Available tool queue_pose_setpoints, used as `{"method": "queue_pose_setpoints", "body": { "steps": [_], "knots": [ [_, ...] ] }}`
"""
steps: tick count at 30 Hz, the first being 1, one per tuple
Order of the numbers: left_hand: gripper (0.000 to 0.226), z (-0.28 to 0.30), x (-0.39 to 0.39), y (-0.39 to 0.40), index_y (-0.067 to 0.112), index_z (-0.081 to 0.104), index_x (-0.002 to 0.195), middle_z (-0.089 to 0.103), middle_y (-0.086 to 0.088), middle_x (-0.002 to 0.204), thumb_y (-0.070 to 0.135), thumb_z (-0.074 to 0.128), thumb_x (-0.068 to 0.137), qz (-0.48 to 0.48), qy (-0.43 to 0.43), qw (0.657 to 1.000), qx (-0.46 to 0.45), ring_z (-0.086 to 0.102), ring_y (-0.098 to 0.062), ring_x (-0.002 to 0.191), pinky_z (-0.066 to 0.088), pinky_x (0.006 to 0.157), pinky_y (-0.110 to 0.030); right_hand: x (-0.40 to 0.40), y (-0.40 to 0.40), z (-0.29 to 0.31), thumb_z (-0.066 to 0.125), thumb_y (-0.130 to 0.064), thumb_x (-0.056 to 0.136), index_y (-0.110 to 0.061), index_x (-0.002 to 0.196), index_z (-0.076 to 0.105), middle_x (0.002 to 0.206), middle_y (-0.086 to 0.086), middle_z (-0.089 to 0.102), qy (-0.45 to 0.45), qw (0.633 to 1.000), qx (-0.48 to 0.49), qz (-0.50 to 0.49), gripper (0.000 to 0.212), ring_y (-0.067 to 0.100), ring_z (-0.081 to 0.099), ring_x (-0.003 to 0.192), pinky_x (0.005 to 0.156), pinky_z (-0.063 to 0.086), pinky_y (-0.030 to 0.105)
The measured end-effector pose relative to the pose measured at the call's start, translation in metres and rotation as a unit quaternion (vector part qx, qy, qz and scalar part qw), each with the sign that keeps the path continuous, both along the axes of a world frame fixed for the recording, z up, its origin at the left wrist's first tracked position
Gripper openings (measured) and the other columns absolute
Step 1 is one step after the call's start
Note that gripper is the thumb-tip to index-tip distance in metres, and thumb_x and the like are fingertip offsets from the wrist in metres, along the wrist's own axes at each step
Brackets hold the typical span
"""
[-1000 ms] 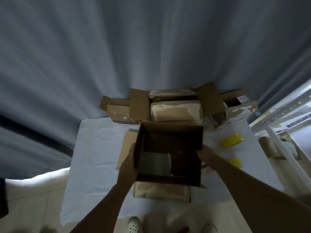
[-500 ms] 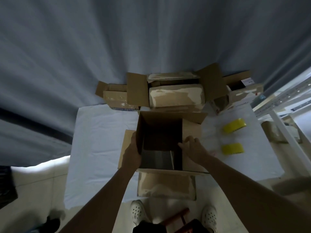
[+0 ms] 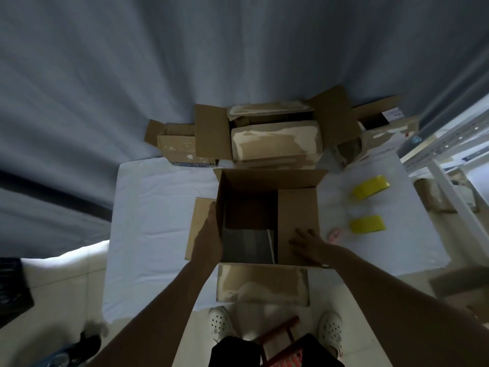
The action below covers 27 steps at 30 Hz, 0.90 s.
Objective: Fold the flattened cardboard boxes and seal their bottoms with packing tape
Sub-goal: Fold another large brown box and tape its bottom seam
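Observation:
A brown cardboard box [image 3: 267, 181] stands opened into a square tube on the white table [image 3: 158, 207], its open end facing me. My left hand [image 3: 209, 239] grips the box's left wall from outside. My right hand [image 3: 307, 245] lies flat on the right flap [image 3: 296, 207], which is folded inward over the opening. The left flap [image 3: 201, 223] sticks out sideways and the near flap [image 3: 262, 284] hangs toward me. Two yellow tape rolls [image 3: 370, 188] [image 3: 366, 223] lie to the right of the box.
Several opened cardboard boxes [image 3: 275, 139] are stacked along the table's far edge against a grey curtain [image 3: 211, 49]. A small pink object [image 3: 334, 234] lies near the right hand. A white metal shelf frame [image 3: 447, 160] stands at the right. My shoes and a red stool [image 3: 280, 337] are below.
The box has been lowered onto the table. My right hand moved from the box's right edge onto the right flap and pressed it inward. The left hand kept its grip.

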<state>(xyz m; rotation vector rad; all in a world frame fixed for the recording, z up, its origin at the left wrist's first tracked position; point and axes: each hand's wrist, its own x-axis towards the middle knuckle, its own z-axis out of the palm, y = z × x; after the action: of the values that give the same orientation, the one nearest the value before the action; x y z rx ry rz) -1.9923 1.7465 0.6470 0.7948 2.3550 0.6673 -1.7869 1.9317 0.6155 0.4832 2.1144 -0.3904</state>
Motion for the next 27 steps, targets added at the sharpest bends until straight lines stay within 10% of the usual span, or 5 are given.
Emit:
{"method": "queue_pose_setpoints", "body": {
  "steps": [6, 10, 17, 22, 27],
  "knots": [
    [0.068, 0.006, 0.032, 0.025, 0.024, -0.003, 0.155, 0.021, -0.018, 0.157, 0.013, 0.038, 0.103, -0.046, -0.043, 0.991, -0.117, 0.044, -0.040, 0.131, 0.044, 0.104, -0.050, 0.013, -0.011, -0.033, -0.014, -0.101, 0.026, -0.028, 0.152, 0.022, 0.161, 0.011, -0.009, 0.035, 0.998, -0.016, -0.056, 0.151, 0.042, -0.014, 0.145, 0.116, 0.011, 0.060],
    [0.043, -0.003, 0.042, 0.031, 0.013, 0.029, 0.146, 0.030, -0.013, 0.149, 0.024, 0.037, 0.105, -0.146, -0.172, 0.960, -0.165, 0.031, -0.030, 0.139, 0.028, 0.114, -0.044, 0.020, -0.019, -0.017, 0.050, -0.074, 0.080, -0.029, 0.153, 0.020, 0.160, 0.009, -0.015, 0.045, 0.991, -0.034, -0.120, 0.091, 0.039, -0.016, 0.145, 0.116, 0.017, 0.059],
    [0.049, 0.014, 0.020, 0.008, 0.017, 0.029, 0.150, 0.024, -0.006, 0.157, 0.039, 0.024, 0.107, -0.277, -0.178, 0.918, -0.223, 0.026, -0.027, 0.142, 0.022, 0.111, -0.033, 0.028, -0.014, -0.027, 0.057, -0.047, 0.091, -0.021, 0.152, 0.023, 0.161, 0.011, -0.001, 0.085, 0.979, -0.055, -0.176, 0.074, 0.034, -0.003, 0.148, 0.119, 0.013, 0.049],
    [0.075, 0.017, 0.012, -0.007, 0.031, 0.037, 0.141, 0.029, 0.005, 0.145, 0.080, 0.035, 0.084, -0.401, -0.171, 0.846, -0.307, 0.040, -0.024, 0.127, 0.036, 0.104, -0.040, 0.023, 0.015, 0.007, 0.052, -0.009, 0.094, -0.002, 0.127, 0.053, 0.133, 0.019, 0.048, 0.343, 0.814, 0.048, -0.466, 0.034, 0.034, 0.054, 0.115, 0.098, 0.045, 0.044],
    [0.074, 0.018, 0.012, 0.001, 0.028, 0.041, 0.140, 0.045, 0.002, 0.135, 0.074, 0.050, 0.083, -0.483, -0.143, 0.808, -0.306, 0.048, -0.021, 0.117, 0.042, 0.099, -0.034, -0.027, 0.058, 0.046, 0.043, -0.028, 0.099, -0.005, 0.140, 0.041, 0.146, 0.019, 0.036, 0.509, 0.734, 0.159, -0.421, 0.047, 0.034, 0.031, 0.135, 0.111, 0.029, 0.048]
  ]
}}
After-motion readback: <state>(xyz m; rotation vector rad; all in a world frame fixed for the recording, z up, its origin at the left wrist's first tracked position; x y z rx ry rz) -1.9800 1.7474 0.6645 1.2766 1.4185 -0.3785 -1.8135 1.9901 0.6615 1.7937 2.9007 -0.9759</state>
